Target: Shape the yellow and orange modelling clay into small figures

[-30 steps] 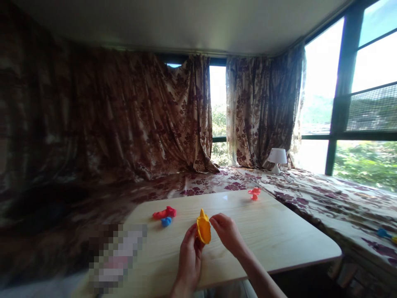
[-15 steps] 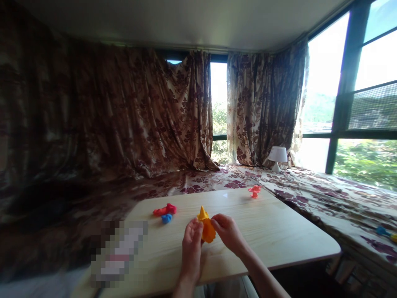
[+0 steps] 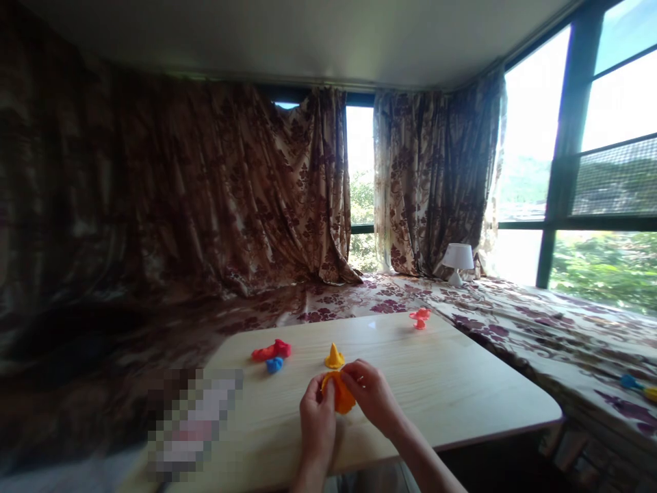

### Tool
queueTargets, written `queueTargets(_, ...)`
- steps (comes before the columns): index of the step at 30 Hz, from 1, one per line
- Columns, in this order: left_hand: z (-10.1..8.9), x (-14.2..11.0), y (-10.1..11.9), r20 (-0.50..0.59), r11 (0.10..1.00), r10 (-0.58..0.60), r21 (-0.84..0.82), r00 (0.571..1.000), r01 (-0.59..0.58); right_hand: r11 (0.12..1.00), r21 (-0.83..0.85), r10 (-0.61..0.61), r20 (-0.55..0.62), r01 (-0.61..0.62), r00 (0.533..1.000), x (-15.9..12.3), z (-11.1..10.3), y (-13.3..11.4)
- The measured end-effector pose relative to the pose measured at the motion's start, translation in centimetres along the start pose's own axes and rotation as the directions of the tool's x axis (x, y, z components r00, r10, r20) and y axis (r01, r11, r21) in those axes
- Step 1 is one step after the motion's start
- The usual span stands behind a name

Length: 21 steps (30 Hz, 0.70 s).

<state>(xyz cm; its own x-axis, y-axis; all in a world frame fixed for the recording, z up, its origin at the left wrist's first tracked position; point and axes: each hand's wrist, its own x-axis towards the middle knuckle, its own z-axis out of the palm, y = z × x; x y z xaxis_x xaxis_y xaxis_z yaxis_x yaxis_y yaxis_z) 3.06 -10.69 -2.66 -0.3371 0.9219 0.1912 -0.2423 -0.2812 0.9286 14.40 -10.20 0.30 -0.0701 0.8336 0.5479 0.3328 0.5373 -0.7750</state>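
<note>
Between both hands is a flattened orange piece of what looks like modelling clay (image 3: pixel 345 400), with an uneven edge. My left hand (image 3: pixel 317 411) pinches its left side with thumb and fingers. From the upper right, my right hand (image 3: pixel 370 387) holds its rim, fingertips closed on it. Just beyond the hands a yellow cone (image 3: pixel 334 356) with a wide brim stands upright on the table, apart from them. Further left lie a red lump (image 3: pixel 272 350) and a blue lump (image 3: pixel 274 365), close together.
A pinkish-red piece (image 3: pixel 420 318) stands near the far right of the pale wooden table (image 3: pixel 441 390). A blurred-out item (image 3: pixel 198 424) lies at the left. Beyond are a white lamp (image 3: pixel 456 260), flowered cloth (image 3: pixel 380 294), curtains and windows.
Both hands have come slightly nearer to me with the orange piece. A gap now shows between them and the yellow cone. The orange piece has been turned or bent a little.
</note>
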Motion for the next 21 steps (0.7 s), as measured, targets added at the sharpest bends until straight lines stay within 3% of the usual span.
queueTargets(4, -0.1, -0.2, 0.2, 0.061, 0.999, 0.041, -0.01, 0.997, -0.041, 0.999, -0.052, -0.014, -0.009, 0.013, 1.0, 0.1, -0.2, 0.1)
queueTargets(11, -0.1, -0.2, 0.3, 0.057, 1.0, 0.003, 0.012, 0.998, -0.004, 0.993, -0.099, -0.053, 0.088, 0.061, 0.995, 0.0, -0.8, -0.5)
queueTargets(21, -0.1, -0.3, 0.3, 0.122, 1.0, -0.016, 0.008, 0.992, 0.015, 1.0, 0.001, 0.027, 0.039, -0.027, 0.999, 0.2, -0.3, 1.2)
